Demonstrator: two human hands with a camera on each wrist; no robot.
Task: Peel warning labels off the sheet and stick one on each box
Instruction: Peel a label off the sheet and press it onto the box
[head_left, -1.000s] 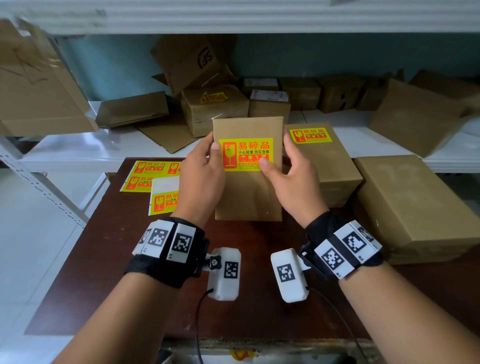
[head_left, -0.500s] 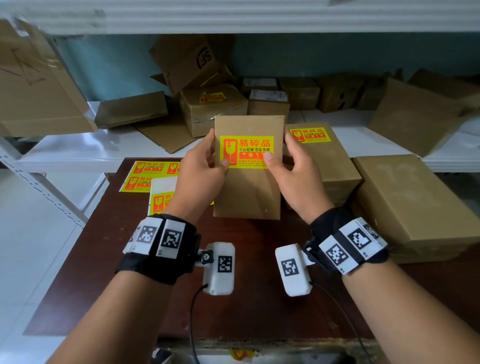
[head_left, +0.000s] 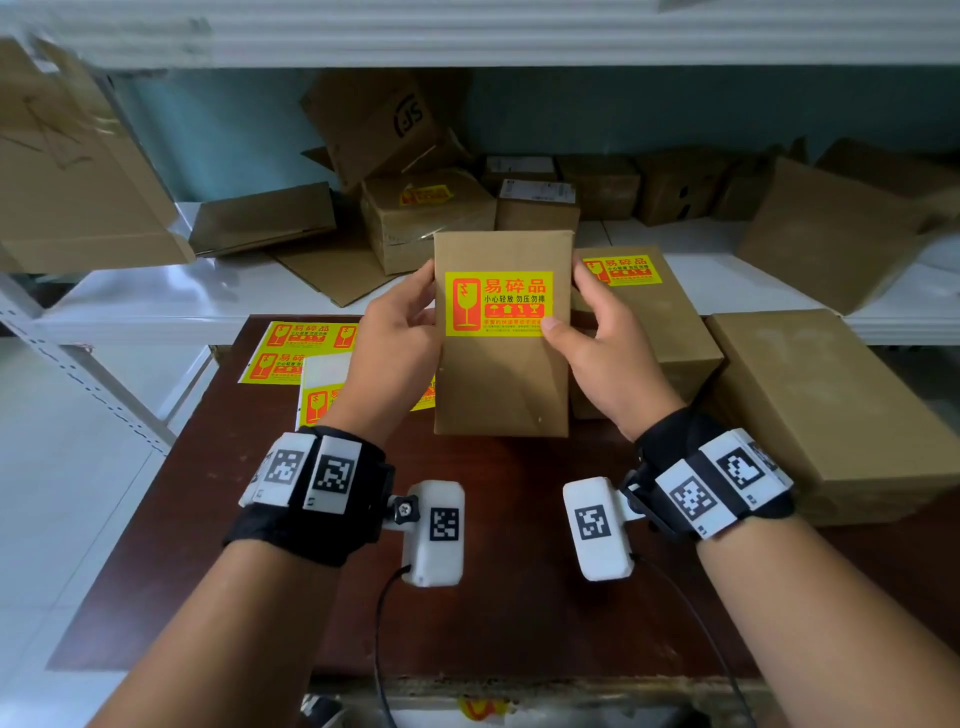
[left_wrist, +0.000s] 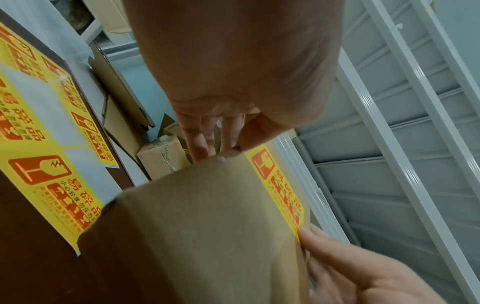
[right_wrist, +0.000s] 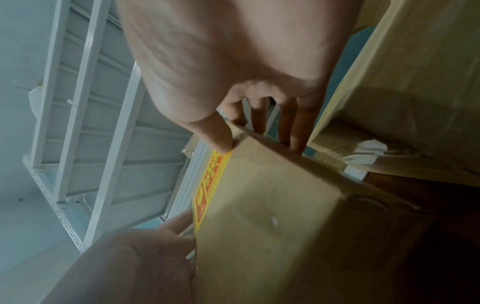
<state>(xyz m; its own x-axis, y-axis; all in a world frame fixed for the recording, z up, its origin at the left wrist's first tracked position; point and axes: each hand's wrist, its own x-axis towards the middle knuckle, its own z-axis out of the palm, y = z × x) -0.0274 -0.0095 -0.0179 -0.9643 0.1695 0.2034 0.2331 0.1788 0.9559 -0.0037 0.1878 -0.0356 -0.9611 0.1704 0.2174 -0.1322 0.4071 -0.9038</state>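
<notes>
A box (head_left: 501, 374) is being held upright between both hands above the brown worktop (head_left: 493, 597), its long axis running vertically and its broad face turned toward the person. The left hand (head_left: 392, 340) is grasping its left edge, fingers curled behind. The right hand (head_left: 610, 345) is grasping its right edge, thumb lying on the lower right corner of the label (head_left: 498, 303). The label is sitting level on the upper half, yellow and red, reading "易碎品" and "小心轻放 勿压勿摔" beside a cracked-glass symbol. Label sheets (head_left: 291, 353) are lying flat at the left. A second labelled box (head_left: 654, 332) is lying just behind, to the right.
</notes>
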